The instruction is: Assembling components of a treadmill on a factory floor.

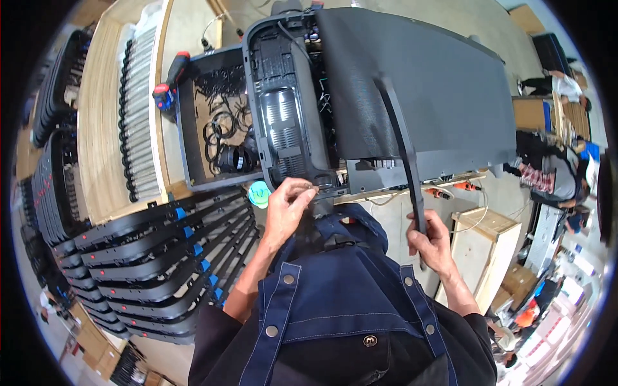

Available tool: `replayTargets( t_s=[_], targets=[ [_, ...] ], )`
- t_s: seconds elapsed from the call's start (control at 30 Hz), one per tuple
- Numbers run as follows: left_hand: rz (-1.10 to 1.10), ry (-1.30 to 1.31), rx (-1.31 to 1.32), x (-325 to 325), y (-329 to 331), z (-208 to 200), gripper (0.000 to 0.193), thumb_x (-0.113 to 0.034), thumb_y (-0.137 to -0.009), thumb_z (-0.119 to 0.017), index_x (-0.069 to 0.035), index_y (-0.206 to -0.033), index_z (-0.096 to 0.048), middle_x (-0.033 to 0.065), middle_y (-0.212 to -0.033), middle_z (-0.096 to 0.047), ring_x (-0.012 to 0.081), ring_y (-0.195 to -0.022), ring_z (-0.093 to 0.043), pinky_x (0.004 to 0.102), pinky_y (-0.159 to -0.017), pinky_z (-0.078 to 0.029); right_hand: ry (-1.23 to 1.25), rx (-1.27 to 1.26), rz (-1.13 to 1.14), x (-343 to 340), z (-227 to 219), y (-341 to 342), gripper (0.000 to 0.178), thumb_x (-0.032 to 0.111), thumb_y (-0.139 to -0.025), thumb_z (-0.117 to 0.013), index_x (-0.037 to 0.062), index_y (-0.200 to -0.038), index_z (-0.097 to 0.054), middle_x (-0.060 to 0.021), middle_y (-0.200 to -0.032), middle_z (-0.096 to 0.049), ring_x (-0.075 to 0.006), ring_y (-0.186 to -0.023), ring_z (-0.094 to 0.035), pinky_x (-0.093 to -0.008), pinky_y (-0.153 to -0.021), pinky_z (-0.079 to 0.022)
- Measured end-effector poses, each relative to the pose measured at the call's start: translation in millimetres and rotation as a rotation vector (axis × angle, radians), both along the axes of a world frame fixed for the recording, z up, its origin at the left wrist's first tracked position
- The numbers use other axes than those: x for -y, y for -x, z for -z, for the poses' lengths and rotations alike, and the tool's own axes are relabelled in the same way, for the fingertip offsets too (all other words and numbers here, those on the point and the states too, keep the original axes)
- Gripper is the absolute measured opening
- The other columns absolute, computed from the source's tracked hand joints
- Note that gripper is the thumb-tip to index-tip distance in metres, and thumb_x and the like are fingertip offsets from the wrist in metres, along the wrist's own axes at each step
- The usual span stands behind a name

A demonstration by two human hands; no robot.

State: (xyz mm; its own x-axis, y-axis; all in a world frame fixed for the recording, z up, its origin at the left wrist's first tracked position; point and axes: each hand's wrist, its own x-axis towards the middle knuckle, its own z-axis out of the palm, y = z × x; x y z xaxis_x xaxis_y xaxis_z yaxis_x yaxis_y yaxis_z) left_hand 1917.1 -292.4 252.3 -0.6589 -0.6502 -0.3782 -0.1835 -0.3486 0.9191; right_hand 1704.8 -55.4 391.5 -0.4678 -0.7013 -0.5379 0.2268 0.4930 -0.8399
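Note:
In front of me lies a treadmill-like machine with a dark grey belt (438,96) and a black plastic housing (251,64) at its left end. My right hand (432,243) is closed round the near end of a long, narrow black strip (402,138). The strip slants up and away over the belt. At the near corner of the housing, my left hand (291,209) has its thumb and fingers pinched together. Whatever they hold, if anything, is too small to make out.
Left of the housing sits a dark tray (187,138) of black rings and small parts, with a red and blue power screwdriver (168,87) at its edge. Black frames (141,270) are stacked at the lower left. A wooden crate (483,251) stands right; people work farther off.

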Motion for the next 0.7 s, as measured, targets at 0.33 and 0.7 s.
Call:
replayTargets(
  t_s=[0.33,0.7],
  targets=[
    [0.133,0.856,-0.121,-21.3,0.4,19.5,0.019,-0.002,-0.079,-0.076,-0.005,-0.098,-0.075,0.0080,-0.090,-0.072,0.0256,-0.084,-0.068,0.0358,-0.078,-0.050,-0.141,-0.356,0.173,-46.2,57.2,-109.0,0.025,0.023,-0.090,-0.076,0.0026,-0.087,-0.062,0.0034,-0.065,-0.052,-0.0060,-0.061,-0.043,-0.0277,-0.054,-0.035],
    [0.122,0.936,-0.128,-29.2,-2.5,25.3,0.018,-0.002,-0.080,-0.075,-0.005,-0.098,-0.075,0.0074,-0.091,-0.071,0.0251,-0.086,-0.067,0.0363,-0.079,-0.049,-0.177,-0.306,0.127,-87.4,75.2,-129.7,0.030,0.026,-0.091,-0.075,-0.0017,-0.097,-0.065,-0.0071,-0.069,-0.058,-0.0120,-0.064,-0.051,-0.0314,-0.057,-0.041]
  ],
)
